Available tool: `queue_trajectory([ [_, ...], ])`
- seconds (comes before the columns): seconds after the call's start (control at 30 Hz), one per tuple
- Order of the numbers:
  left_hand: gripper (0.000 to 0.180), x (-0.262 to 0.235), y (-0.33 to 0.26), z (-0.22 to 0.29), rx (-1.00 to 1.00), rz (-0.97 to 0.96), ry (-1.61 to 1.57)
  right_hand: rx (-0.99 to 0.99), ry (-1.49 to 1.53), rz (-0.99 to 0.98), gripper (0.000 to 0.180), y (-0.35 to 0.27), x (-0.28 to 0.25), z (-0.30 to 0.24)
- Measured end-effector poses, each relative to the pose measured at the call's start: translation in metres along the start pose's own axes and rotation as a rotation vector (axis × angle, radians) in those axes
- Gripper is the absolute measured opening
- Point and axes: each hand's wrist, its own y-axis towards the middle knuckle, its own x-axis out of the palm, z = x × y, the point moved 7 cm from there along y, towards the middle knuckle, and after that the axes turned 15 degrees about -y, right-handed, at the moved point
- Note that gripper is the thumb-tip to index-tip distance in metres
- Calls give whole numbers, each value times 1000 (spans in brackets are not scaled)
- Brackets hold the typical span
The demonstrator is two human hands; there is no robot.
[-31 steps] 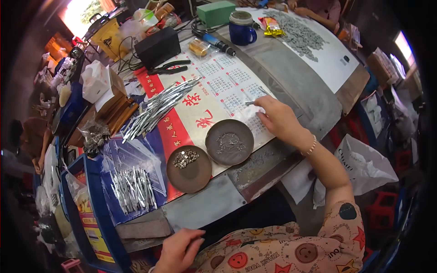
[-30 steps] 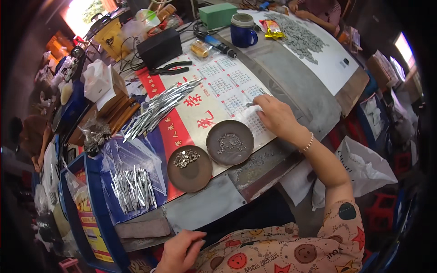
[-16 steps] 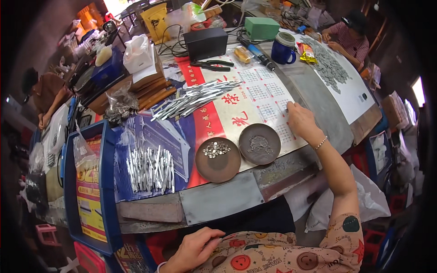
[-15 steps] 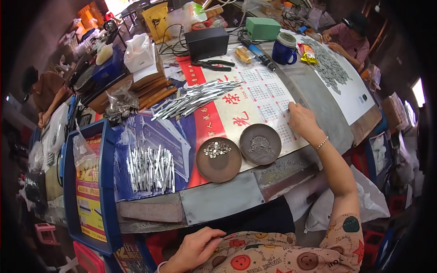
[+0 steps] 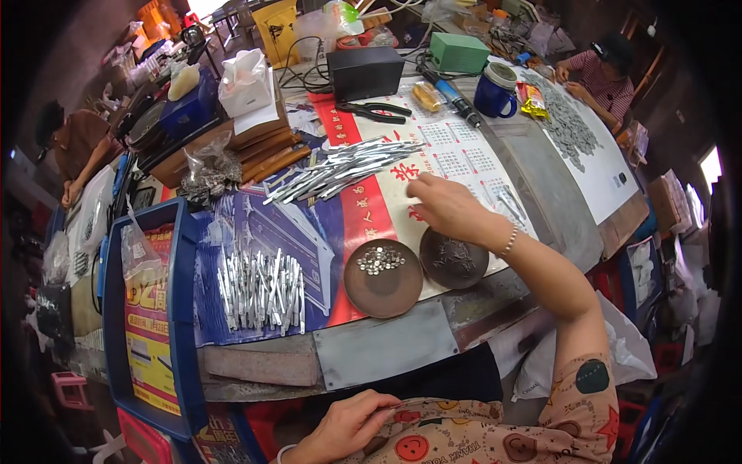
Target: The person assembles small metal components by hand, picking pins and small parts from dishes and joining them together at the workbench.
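Since the earlier frame, the right hand (image 5: 447,209) had moved leftward across the calendar sheet (image 5: 452,158), away from the sheet's right edge and toward the loose heap of metal strips (image 5: 344,166). Its fingers (image 5: 417,189) were stretched forward and a little apart, tips resting on or just above the paper; whether they pinched anything was hard to tell from this height. The heap of strips lay just beyond the fingertips, to their left, not touching them. Nearer the body, just below the wrist, sat two round brown dishes side by side: the left dish (image 5: 383,277) held a small pile of shiny bits, and the right dish (image 5: 454,257) held only a few dark pieces. A second batch of strips (image 5: 260,288) lay on a blue sheet (image 5: 255,232) well to the left. The left hand (image 5: 348,425) rested low against the patterned clothing, fingers loosely curled and holding nothing visible.
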Motion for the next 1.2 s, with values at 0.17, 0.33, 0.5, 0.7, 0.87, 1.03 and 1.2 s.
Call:
queue_trajectory([
  [0.17,12,-3,-7,10,119,91,-96,-88,-21,39,20,50,24,-32],
  [0.33,13,-3,-9,7,74,92,-125,-128,-124,3,14,77,47,-43],
  [0.5,13,-4,-9,6,82,93,-152,-214,-262,63,10,84,39,-57],
  [0.7,12,-2,-4,6,56,70,-195,-273,-354,-140,14,78,42,-64],
  [0.87,11,1,-4,17,132,84,-184,-320,-342,-182,17,68,37,-64],
  [1.03,11,3,-7,23,169,118,-224,-311,-230,-100,19,39,12,-52],
  [1.2,22,-8,-14,-12,91,389,-692,-393,-175,103,27,-10,-50,-83],
])
